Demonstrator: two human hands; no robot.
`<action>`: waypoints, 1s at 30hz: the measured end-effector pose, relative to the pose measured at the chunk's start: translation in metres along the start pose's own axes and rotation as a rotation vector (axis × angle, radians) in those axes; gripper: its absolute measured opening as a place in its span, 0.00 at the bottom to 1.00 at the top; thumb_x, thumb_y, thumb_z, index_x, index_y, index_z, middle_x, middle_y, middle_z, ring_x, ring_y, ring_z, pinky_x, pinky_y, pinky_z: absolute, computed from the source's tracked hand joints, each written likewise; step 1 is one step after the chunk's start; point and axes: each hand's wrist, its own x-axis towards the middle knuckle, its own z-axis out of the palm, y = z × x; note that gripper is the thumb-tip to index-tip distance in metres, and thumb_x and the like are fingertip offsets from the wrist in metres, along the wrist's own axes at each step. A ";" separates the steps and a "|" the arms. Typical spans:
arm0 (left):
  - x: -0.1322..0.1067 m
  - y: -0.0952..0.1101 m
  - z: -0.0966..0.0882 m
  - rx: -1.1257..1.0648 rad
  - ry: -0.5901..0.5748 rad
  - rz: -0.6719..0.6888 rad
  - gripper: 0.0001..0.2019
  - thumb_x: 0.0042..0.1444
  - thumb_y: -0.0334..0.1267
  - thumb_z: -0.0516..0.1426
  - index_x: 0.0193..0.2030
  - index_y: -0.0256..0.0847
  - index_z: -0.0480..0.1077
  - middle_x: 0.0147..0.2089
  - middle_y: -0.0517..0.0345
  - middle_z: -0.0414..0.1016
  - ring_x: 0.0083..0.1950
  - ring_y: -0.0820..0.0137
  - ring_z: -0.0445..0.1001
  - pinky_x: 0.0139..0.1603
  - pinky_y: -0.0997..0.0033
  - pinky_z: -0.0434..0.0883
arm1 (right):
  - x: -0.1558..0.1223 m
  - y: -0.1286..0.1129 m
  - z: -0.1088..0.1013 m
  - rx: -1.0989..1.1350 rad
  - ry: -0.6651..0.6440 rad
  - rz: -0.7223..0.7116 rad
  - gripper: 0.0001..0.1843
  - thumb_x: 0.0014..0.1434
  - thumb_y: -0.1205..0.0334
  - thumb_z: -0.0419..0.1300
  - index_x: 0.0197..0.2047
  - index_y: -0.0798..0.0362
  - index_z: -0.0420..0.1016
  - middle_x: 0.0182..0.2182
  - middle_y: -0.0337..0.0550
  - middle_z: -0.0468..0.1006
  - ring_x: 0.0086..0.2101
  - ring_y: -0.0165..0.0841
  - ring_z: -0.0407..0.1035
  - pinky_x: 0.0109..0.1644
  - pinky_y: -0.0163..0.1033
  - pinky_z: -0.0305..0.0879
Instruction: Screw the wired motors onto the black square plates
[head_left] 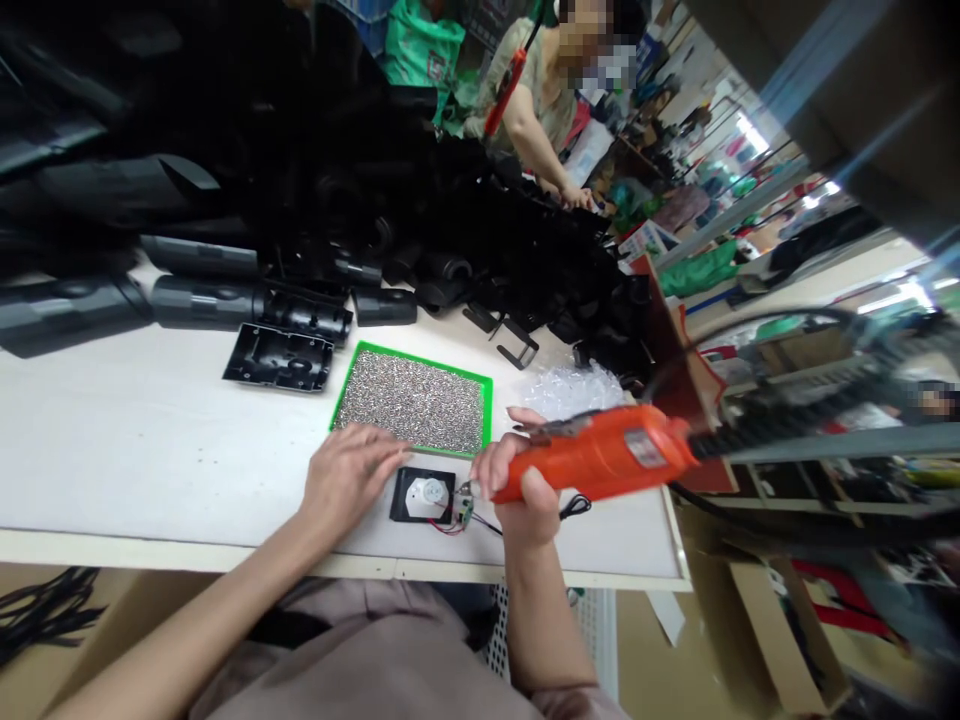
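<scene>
My right hand (525, 490) is wrapped round an orange electric screwdriver (600, 455), held nearly level with its tip to the left. Just left of that tip lies a black square part with a pale disc-shaped mechanism (427, 493) on it. A small green circuit board (465, 512) with thin wires sits at its right side. My left hand (352, 470) is at the near left edge of a shallow green tray (489, 400) full of small metal screws (412, 400). Its fingertips are drawn together; whatever is between them is too small to make out.
Black plastic housings (206, 300) are piled along the back and left of the white table (150, 440). A half shell (279, 358) lies left of the tray, clear plastic wrap (574, 388) behind the screwdriver. Across the pile, another person (536, 110) works. The screwdriver's cable (780, 400) runs right.
</scene>
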 end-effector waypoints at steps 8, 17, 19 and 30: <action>-0.067 0.025 0.003 -0.306 -0.114 -0.180 0.12 0.63 0.44 0.55 0.37 0.46 0.80 0.31 0.58 0.78 0.34 0.69 0.75 0.35 0.70 0.73 | -0.023 0.018 0.031 0.136 -0.076 -0.016 0.25 0.52 0.34 0.60 0.42 0.43 0.67 0.12 0.26 0.61 0.10 0.28 0.52 0.21 0.41 0.67; -0.060 0.036 -0.005 -0.224 -0.119 -0.086 0.13 0.64 0.42 0.54 0.33 0.45 0.79 0.26 0.59 0.75 0.32 0.69 0.71 0.33 0.70 0.69 | -0.025 0.018 0.032 0.198 -0.151 0.008 0.23 0.53 0.36 0.61 0.43 0.43 0.66 0.12 0.24 0.60 0.10 0.28 0.53 0.23 0.41 0.67; -0.061 0.039 -0.005 -0.218 -0.130 -0.093 0.13 0.64 0.40 0.54 0.32 0.46 0.78 0.27 0.60 0.75 0.32 0.69 0.71 0.34 0.70 0.69 | -0.027 0.017 0.031 0.165 -0.134 0.015 0.24 0.52 0.35 0.61 0.42 0.44 0.66 0.12 0.24 0.61 0.10 0.27 0.52 0.24 0.41 0.68; -0.063 0.043 -0.007 -0.219 -0.107 -0.105 0.14 0.64 0.42 0.54 0.33 0.46 0.79 0.27 0.59 0.76 0.32 0.69 0.71 0.33 0.70 0.69 | -0.030 0.014 0.030 0.140 -0.166 -0.003 0.24 0.54 0.35 0.59 0.43 0.43 0.64 0.13 0.24 0.59 0.10 0.27 0.52 0.22 0.40 0.67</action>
